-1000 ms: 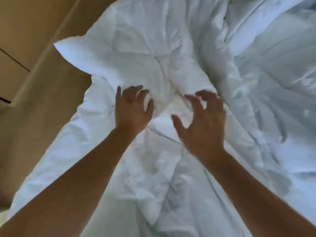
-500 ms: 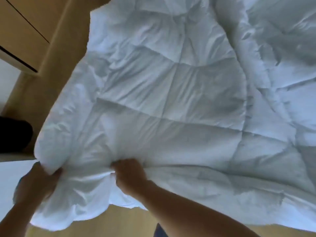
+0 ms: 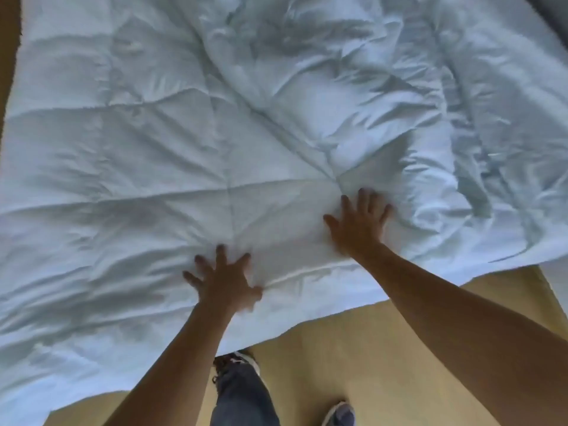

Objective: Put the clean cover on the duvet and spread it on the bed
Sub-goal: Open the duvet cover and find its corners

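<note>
Our left hand (image 3: 222, 282) and right hand (image 3: 358, 227) lie flat, fingers spread, gripping nothing, pressing the white duvet (image 3: 184, 133) near its 6 o'clock edge. It spreads from 9 to 3 o'clock. If we push unevenly, we could lock in the bunched folds at 1 o'clock or drag the overhanging edge onto the floor (image 3: 368, 348).

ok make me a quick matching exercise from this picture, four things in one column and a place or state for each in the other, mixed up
Things:
1. left hand
2. right hand
3. duvet
4. floor

Place or state:
a. tan, showing below the duvet's near edge
b. white, quilted, wrinkled
c. flat, fingers spread, beside a crossing of quilt seams
d. flat, fingers spread, close to the duvet's near edge

Pairs: 1-d, 2-c, 3-b, 4-a
</note>
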Motion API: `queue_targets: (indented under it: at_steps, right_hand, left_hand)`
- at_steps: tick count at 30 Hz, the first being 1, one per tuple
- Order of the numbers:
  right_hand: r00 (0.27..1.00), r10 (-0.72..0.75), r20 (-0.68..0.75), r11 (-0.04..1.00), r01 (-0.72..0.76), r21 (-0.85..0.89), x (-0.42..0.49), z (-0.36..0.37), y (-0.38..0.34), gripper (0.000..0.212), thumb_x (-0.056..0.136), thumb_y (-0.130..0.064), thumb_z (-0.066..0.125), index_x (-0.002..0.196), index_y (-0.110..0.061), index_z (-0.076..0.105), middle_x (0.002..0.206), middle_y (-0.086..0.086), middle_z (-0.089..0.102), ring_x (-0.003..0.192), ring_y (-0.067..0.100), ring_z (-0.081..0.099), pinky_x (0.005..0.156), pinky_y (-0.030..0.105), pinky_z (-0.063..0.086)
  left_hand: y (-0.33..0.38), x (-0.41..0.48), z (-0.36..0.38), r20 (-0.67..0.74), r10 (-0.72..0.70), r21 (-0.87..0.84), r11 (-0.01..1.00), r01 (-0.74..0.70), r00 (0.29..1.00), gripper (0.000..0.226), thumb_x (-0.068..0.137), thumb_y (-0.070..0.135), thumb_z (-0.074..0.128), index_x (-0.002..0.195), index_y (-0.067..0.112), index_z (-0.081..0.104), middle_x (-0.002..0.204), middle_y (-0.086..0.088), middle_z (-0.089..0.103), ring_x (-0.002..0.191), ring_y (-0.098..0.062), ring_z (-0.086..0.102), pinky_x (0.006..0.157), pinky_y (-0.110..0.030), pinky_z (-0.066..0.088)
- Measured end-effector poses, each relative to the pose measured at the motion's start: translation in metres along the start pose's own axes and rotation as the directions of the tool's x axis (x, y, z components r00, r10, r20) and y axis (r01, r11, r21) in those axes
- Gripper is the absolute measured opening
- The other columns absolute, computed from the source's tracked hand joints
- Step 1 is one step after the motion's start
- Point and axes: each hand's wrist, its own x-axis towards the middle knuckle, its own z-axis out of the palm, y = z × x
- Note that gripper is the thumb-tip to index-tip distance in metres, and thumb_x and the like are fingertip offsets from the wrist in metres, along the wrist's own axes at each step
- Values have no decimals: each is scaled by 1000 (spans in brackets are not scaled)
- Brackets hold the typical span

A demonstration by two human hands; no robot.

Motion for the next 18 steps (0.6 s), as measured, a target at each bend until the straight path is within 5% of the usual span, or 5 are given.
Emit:
queue_targets:
  at_steps: [4,6,10,13,18]
  right_hand:
    - [913,97,-395,982,-25,185,-19,-22,148,55,93,-50,59,137,-19,53,155,13,38,141,33,35,113,56,26]
    - [865,312,-392,899,-136,415,-25,-26,208,55,96,-53,53,140,-20,49,153,10,39,138,33,37,109,55,33]
    - [746,564,353,93,-483,871,-3,-30,296,57,95,-65,46,120,-14,57,118,9,57,109,31,56,96,44,48]
    - [729,442,523,-180,-499,848,29,-26,325,57,87,-65,62,105,-11,59,106,5,60,97,26,59,93,43,54]
    - [727,184,662,-371,-572,732,115,-24,336,84,58,-68,85,119,-13,65,115,8,70,107,30,67,96,41,53]
  left_hand:
    - [138,-10,17,-3,242,-73,968,-241,970,106,84,55,67,157,48,-9,167,11,-18,155,-32,-1,118,-64,18]
    - [206,-19,12,-138,364,-71,924,-376,921,113,79,56,71,159,42,-8,169,8,-13,156,-29,3,120,-61,17]
    - [332,-31,-15,-498,561,57,782,-621,661,94,73,52,81,153,19,43,163,-14,29,144,-38,35,113,-55,34]
    - [418,-13,-33,-601,643,175,686,-706,475,49,79,41,76,120,15,69,135,-9,60,120,-36,58,97,-42,49]
    - [482,75,-34,-77,274,-74,957,-279,959,117,70,87,58,158,26,13,157,-11,25,143,-38,31,111,-48,34]
